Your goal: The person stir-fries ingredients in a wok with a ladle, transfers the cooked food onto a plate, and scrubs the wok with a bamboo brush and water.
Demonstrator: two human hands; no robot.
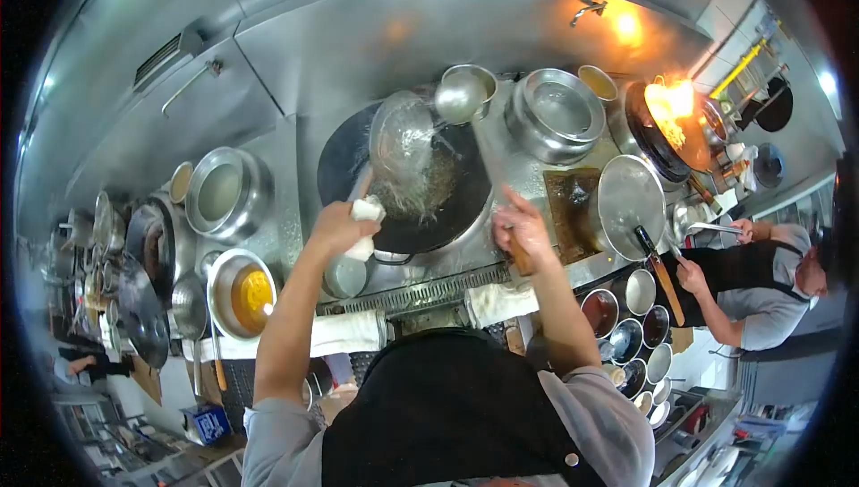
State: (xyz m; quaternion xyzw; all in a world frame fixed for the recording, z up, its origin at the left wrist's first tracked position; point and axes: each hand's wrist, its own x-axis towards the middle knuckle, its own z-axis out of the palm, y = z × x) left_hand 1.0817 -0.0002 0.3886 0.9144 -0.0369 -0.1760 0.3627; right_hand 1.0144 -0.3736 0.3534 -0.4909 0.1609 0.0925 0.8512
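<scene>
My left hand (338, 229) is closed around a folded white cloth (365, 226), just left of the dark wok (456, 205). A brown handle (362, 183) runs up from beside that hand toward a blurred, round, strainer-like metal thing (385, 133) over the wok; whether I grip this handle too is unclear. Wet, glistening streaks show in the wok. My right hand (526, 226) is wrapped around the wooden handle of a ladle (461, 98). Its bowl is at the far side, over a small metal pot (484, 81).
Large metal pots (557, 115) stand right and left of the wok. At the left front is a bowl with yellow liquid (234, 294). A strainer (632, 205) lies right, near seasoning containers (640, 292). Flames (671, 102) rise farther right, near another person (752, 286).
</scene>
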